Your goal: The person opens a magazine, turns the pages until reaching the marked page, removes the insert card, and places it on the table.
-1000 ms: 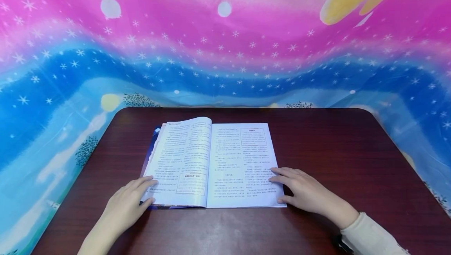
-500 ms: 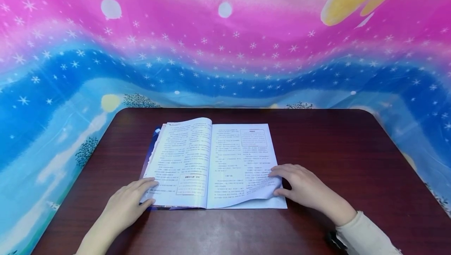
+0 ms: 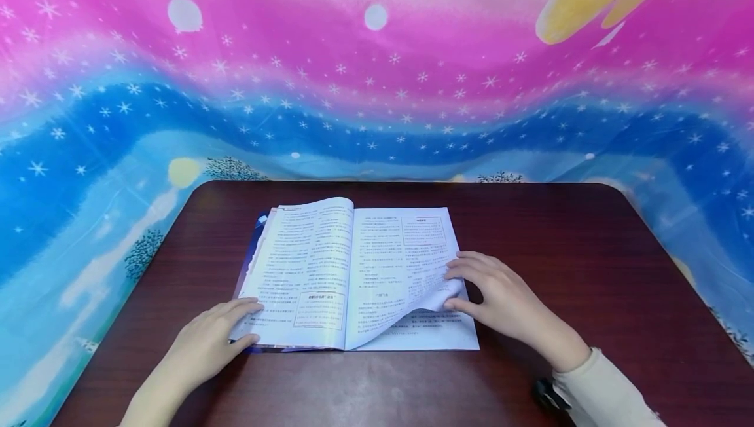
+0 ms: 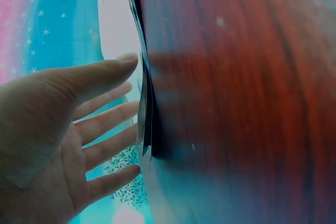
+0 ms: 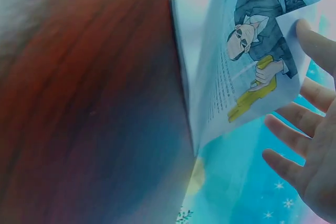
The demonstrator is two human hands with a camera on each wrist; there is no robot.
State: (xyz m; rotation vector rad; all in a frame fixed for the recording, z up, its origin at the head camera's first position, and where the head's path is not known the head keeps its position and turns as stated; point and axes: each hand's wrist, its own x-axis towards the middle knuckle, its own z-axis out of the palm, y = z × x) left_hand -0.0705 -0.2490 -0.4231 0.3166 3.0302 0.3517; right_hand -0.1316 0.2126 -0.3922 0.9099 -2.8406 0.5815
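Observation:
An open magazine (image 3: 312,250) with printed text lies on a dark wooden table. My left hand (image 3: 203,345) rests on the lower left edge of its left page, fingers extended. In the left wrist view, the thumb and spread fingers of that left hand (image 4: 58,124) meet the magazine's edge. With thumb and fingers, my right hand (image 3: 503,296) pinches the right-hand page (image 3: 432,293), whose lower corner is lifted and curled. Another page of text shows beneath it. In the right wrist view, the lifted page's underside (image 5: 262,40) carries a drawing of a figure in sunglasses with a yellow object.
The brown table (image 3: 589,270) extends around the magazine. Behind and beside it hangs a pink and blue cloth (image 3: 377,86) with snowflakes. A dark blue cover edge (image 3: 250,257) shows under the left pages. A black object (image 3: 550,394) sits at the right wrist.
My right hand has taken the lower right page corner and moved it up and slightly left, peeling the page away from the sheet below. My left hand has stayed almost still.

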